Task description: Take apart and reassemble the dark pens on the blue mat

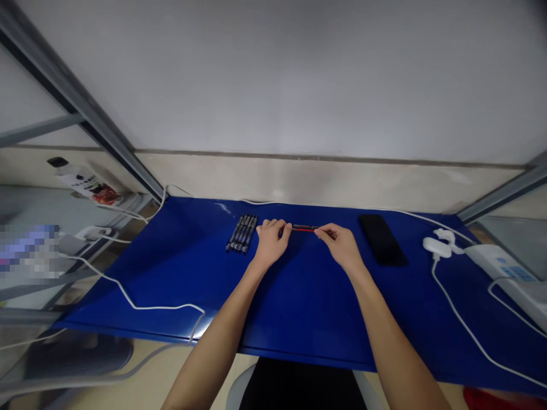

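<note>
A thin pen-like stick, dark along the top with a bright red line below, lies level between my two hands. My left hand is closed round its left end, thumb and fingers pinched together. At the other end my right hand pinches it between thumb and fingertips. The fingers hide both ends, so I cannot tell whether it is one piece or several. Just left of my left hand, several dark pens lie side by side in a row on the blue tabletop.
A black phone lies right of my right hand. Farther right are a white charger, its cable and a white power strip. White cable crosses the left side. A bottle stands beyond the left frame; a wall closes the back.
</note>
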The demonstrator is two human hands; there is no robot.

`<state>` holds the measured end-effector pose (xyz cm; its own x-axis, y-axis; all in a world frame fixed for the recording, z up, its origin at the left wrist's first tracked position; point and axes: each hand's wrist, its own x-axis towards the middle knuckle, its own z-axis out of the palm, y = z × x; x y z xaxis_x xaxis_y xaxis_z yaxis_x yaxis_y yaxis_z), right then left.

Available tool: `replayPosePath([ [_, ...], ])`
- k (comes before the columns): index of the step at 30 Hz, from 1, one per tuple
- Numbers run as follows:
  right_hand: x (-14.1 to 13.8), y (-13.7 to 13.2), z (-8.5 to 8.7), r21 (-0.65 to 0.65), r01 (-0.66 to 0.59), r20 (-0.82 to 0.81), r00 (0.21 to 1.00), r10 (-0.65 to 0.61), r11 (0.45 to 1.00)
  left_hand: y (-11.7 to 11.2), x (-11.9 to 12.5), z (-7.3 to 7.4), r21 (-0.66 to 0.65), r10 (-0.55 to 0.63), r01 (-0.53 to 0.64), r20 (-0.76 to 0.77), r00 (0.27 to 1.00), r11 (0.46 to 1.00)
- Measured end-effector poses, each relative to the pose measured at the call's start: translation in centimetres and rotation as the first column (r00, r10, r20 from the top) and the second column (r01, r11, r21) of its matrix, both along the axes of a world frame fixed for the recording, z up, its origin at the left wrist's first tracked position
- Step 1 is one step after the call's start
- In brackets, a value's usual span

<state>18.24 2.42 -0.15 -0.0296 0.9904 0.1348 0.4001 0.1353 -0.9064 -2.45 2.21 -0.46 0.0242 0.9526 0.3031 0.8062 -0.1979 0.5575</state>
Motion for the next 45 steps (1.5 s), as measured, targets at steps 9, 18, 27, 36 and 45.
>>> replayPosePath([
  [9, -0.13, -0.06, 0.11, -0.003, 0.008, 0.007, 1.0, -0.008, 1.0, -0.01, -0.1, 0.18, 0.009, -0.008, 0.008, 0.002, 1.0, 1.0],
  [18, -0.04, -0.12, 0.28, 0.006, 0.034, 0.063, 0.997, -0.034, 0.999, -0.16, 0.05, 0.0, 0.014, -0.037, 0.037, 0.01, 0.999, 0.999],
  [27, -0.17, -0.18, 0.27, 0.023, 0.025, 0.058, 0.998, -0.027, 0.999, -0.05, -0.04, 0.08, -0.004, -0.017, 0.017, 0.012, 1.0, 1.0],
  [36, -0.15, -0.14, 0.31, 0.017, 0.011, 0.023, 1.0, -0.011, 1.0, -0.1, -0.01, 0.06, -0.003, -0.01, 0.01, 0.007, 1.0, 1.0],
  [45, -0.15, -0.08, 0.17, 0.037, 0.002, -0.012, 1.0, -0.002, 0.999, -0.05, -0.02, 0.06, 0.008, -0.012, 0.012, 0.007, 1.0, 1.0],
])
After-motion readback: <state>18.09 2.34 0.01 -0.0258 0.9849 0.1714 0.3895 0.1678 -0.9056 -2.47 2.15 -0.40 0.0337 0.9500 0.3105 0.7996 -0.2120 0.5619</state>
